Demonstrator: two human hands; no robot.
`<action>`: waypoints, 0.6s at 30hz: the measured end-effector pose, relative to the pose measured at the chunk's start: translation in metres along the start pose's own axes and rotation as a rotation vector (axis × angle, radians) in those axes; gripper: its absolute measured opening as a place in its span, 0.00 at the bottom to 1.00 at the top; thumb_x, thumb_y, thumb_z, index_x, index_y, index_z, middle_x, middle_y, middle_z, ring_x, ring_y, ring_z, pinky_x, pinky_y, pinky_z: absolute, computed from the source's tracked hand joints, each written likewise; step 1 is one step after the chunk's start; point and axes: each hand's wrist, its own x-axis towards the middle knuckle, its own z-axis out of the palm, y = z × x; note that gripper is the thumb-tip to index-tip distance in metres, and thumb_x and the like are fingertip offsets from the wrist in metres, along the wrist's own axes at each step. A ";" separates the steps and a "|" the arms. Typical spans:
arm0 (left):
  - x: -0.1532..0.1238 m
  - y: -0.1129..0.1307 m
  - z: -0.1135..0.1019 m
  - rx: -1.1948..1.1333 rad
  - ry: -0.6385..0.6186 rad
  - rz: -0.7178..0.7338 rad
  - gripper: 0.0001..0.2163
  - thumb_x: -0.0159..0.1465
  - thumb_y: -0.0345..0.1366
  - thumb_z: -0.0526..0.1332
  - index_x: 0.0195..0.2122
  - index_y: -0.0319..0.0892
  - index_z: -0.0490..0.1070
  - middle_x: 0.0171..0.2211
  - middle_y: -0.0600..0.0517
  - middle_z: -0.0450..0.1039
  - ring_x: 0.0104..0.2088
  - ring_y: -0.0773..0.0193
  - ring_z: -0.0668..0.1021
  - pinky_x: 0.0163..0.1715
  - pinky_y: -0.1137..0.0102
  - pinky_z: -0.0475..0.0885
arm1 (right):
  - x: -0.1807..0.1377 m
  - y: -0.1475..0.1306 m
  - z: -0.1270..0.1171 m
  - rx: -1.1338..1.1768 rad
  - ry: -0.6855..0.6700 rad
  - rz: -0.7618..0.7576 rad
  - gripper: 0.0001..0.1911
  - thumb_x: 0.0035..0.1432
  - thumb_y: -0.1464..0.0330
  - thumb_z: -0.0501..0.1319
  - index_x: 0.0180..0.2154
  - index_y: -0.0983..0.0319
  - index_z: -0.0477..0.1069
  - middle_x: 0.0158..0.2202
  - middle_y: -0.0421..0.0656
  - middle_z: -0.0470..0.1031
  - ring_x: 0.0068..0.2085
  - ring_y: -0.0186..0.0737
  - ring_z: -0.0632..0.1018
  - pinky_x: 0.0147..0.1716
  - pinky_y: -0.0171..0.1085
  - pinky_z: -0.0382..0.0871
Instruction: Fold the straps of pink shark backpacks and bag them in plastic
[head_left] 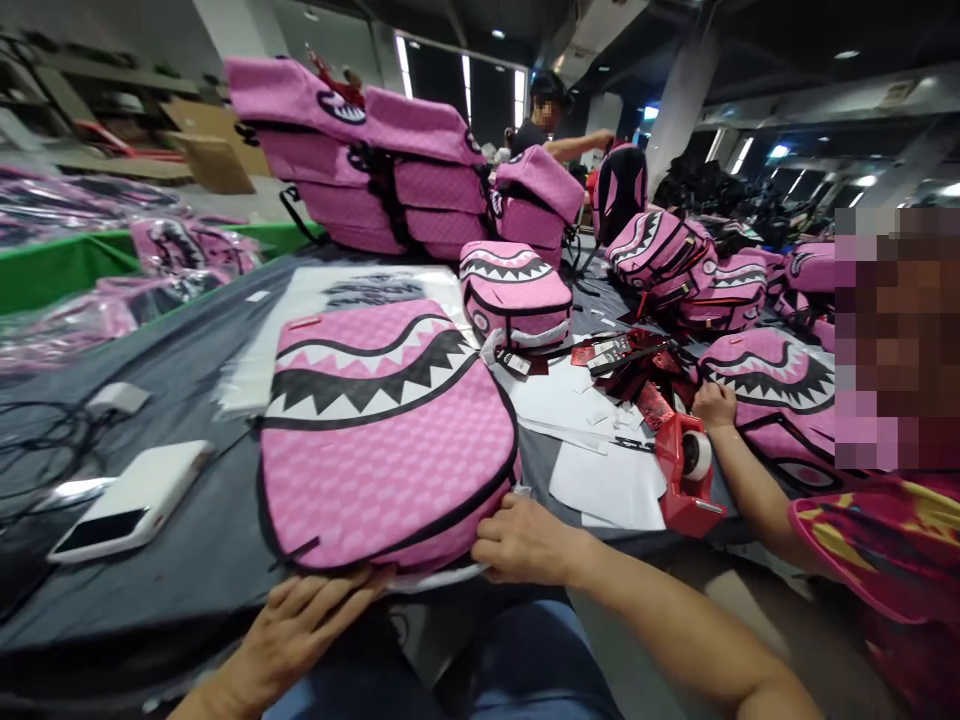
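A pink checkered backpack (390,450) with a black-and-white shark-tooth band lies front up on the table before me. My left hand (315,615) touches its near lower edge, fingers stretched along it and their tips partly tucked out of sight. At the lower right corner, my right hand (525,540) is closed on the backpack's edge, where a white strip (442,577) shows along the underside. Whether that strip is lining or wrapping I cannot tell.
Clear plastic bags (255,350) lie behind the backpack; a white power bank (131,500) sits left. White papers (607,480), red tags (652,400) and a red tape dispenser (686,480) are to the right. More pink backpacks (435,190) are stacked behind. A co-worker's hand (716,405) touches another backpack.
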 end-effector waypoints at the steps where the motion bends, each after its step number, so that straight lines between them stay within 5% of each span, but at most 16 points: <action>1: 0.004 0.000 -0.001 -0.007 0.011 0.034 0.21 0.67 0.24 0.56 0.53 0.57 0.78 0.40 0.54 0.85 0.36 0.65 0.80 0.49 0.70 0.69 | 0.000 0.000 0.002 0.000 0.002 0.005 0.09 0.62 0.63 0.66 0.35 0.61 0.72 0.32 0.38 0.77 0.30 0.36 0.74 0.36 0.41 0.60; 6: 0.029 0.017 -0.003 -0.018 0.113 0.056 0.20 0.69 0.22 0.52 0.49 0.53 0.76 0.37 0.57 0.84 0.36 0.65 0.79 0.49 0.67 0.65 | -0.003 -0.002 0.016 -0.049 0.105 0.023 0.08 0.59 0.64 0.66 0.35 0.61 0.71 0.29 0.38 0.75 0.29 0.36 0.72 0.34 0.41 0.60; 13: 0.051 0.046 -0.002 0.148 0.252 0.055 0.08 0.64 0.30 0.65 0.44 0.46 0.76 0.31 0.53 0.79 0.32 0.62 0.77 0.51 0.64 0.67 | -0.009 -0.005 0.025 -0.220 0.576 -0.009 0.10 0.69 0.69 0.55 0.45 0.65 0.73 0.22 0.34 0.64 0.23 0.34 0.65 0.28 0.37 0.58; 18: 0.071 0.091 -0.018 -0.061 0.134 -0.148 0.21 0.66 0.39 0.63 0.57 0.34 0.69 0.46 0.39 0.79 0.47 0.53 0.81 0.53 0.64 0.72 | -0.007 -0.006 0.031 -0.225 0.657 -0.018 0.10 0.70 0.71 0.54 0.46 0.63 0.73 0.21 0.33 0.60 0.22 0.33 0.63 0.27 0.35 0.59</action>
